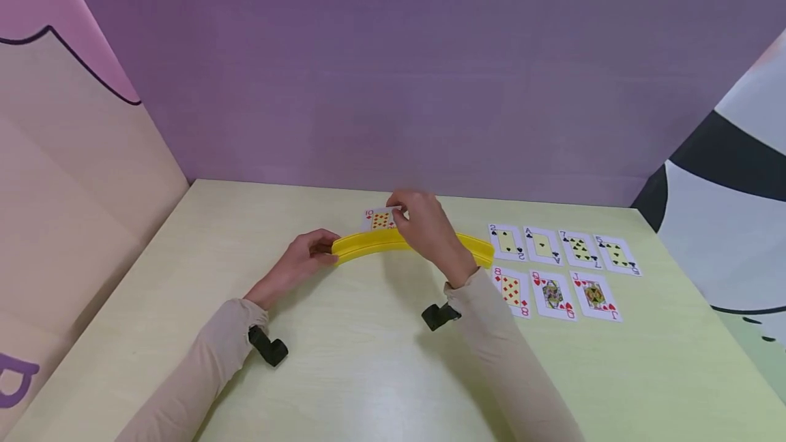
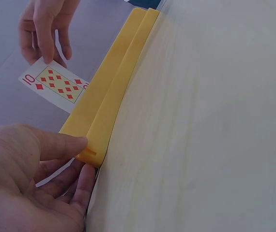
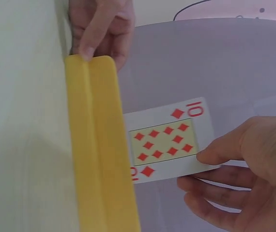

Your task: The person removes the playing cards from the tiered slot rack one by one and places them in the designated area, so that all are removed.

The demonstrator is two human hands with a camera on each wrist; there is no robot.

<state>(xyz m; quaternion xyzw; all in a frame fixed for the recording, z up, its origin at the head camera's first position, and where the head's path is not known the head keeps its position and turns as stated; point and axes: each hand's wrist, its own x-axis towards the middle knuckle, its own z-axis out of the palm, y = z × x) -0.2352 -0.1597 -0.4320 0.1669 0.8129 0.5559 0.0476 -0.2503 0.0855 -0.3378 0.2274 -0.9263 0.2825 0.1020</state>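
A curved yellow card holder (image 1: 362, 244) stands on the table, with a ten of diamonds (image 1: 379, 218) upright behind its front edge. My left hand (image 1: 305, 252) grips the holder's left end, thumb on the near face and fingers beneath and behind, as the left wrist view shows. With thumb and fingers, my right hand (image 1: 426, 227) pinches the card by its upper right corner. In the right wrist view the card's (image 3: 164, 140) lower edge meets the yellow holder (image 3: 101, 145); whether it sits in the slot is hidden.
To the right lie face-up cards in two rows. The back row has a two (image 1: 507, 243), an ace (image 1: 543, 246), a seven (image 1: 579, 249) and a five (image 1: 617, 254). In front are an eight of diamonds (image 1: 511, 291), a queen (image 1: 553, 295) and a jack (image 1: 595, 296). A purple wall (image 1: 393, 74) stands behind.
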